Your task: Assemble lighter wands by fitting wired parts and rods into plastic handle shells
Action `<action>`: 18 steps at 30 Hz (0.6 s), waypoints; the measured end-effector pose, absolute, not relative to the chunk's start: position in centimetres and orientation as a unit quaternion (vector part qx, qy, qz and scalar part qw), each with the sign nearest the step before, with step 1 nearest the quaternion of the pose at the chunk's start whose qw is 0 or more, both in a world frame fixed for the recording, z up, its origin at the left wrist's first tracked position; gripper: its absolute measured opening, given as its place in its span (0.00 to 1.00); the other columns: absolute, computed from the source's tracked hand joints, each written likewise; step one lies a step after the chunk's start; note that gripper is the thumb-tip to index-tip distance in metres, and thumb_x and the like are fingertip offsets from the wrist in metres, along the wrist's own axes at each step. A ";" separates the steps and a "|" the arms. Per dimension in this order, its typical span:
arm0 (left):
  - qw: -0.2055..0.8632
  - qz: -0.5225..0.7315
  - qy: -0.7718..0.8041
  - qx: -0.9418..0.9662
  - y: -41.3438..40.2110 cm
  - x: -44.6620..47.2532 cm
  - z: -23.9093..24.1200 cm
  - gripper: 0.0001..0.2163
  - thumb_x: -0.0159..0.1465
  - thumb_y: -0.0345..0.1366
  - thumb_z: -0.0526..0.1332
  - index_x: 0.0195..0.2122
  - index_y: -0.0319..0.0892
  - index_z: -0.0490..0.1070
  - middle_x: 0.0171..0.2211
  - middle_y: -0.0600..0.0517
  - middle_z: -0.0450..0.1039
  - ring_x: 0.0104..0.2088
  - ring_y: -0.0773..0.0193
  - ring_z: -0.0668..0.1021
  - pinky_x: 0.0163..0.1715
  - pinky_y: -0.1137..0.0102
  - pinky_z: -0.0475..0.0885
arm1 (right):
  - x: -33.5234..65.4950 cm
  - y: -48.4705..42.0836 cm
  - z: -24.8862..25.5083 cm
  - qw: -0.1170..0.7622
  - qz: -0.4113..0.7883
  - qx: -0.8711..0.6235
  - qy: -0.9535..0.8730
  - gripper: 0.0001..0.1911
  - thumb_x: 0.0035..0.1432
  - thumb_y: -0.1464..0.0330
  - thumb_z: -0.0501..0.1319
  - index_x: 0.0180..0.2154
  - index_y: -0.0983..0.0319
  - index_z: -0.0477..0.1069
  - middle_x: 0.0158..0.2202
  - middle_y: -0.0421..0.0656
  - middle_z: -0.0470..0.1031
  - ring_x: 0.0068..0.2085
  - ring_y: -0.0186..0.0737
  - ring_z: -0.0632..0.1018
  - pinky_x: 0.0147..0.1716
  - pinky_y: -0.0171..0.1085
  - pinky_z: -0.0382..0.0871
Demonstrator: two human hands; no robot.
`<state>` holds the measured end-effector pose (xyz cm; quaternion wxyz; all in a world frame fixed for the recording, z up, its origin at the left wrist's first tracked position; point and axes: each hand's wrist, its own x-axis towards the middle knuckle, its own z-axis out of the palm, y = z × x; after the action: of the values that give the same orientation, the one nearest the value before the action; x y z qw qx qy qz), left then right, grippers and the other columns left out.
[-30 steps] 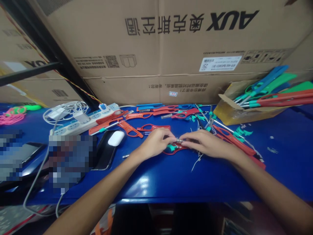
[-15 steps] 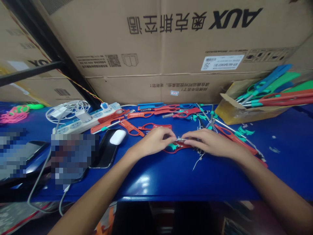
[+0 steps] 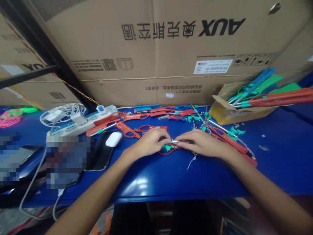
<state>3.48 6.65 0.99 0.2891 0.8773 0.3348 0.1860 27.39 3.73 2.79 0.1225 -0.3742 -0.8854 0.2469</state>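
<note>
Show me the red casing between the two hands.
The red casing below the gap between left hand and right hand, with a green piece at its left; other red casings lie behind or to the sides.

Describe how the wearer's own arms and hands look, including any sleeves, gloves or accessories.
The left hand and right hand are ungloved. The left forearm and right forearm are bare as far as the frame shows, with no sleeve, watch or bracelet visible. Some fingers are hidden, so rings cannot be ruled out.

A small assembly workshop, judging by lighter casings and loose parts strewn across a blue bench.
</note>
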 end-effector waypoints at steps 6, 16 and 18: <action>0.278 0.216 0.308 0.884 7.0 2.2 2.4 0.11 0.73 0.38 0.54 0.42 0.42 0.75 0.42 0.49 0.74 0.43 0.62 0.75 0.47 0.66 0.69 | 27.7 3.8 2.7 0.132 0.232 -0.390 -0.881 0.20 0.70 0.55 0.52 0.52 0.57 0.77 0.44 0.46 0.80 0.44 0.43 0.78 0.44 0.41 0.67; 0.184 0.228 0.426 0.856 1.7 1.8 1.7 0.21 0.62 0.52 0.66 0.50 0.46 0.71 0.51 0.49 0.72 0.50 0.54 0.74 0.51 0.59 0.69 | 27.8 4.0 2.9 0.123 0.290 -0.385 -0.868 0.18 0.69 0.55 0.54 0.45 0.60 0.76 0.37 0.43 0.80 0.36 0.38 0.76 0.38 0.37 0.65; 0.129 0.247 0.466 0.840 -0.3 2.0 0.1 0.23 0.61 0.51 0.68 0.52 0.45 0.69 0.51 0.48 0.73 0.52 0.51 0.73 0.52 0.57 0.68 | 27.6 3.6 3.1 0.108 0.319 -0.381 -0.861 0.19 0.69 0.55 0.55 0.44 0.60 0.77 0.34 0.42 0.79 0.32 0.36 0.75 0.34 0.36 0.64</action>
<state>2.03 -0.32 0.05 0.1288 0.8398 0.4658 0.2473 27.59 3.63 3.11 0.1084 -0.3811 -0.8611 0.3188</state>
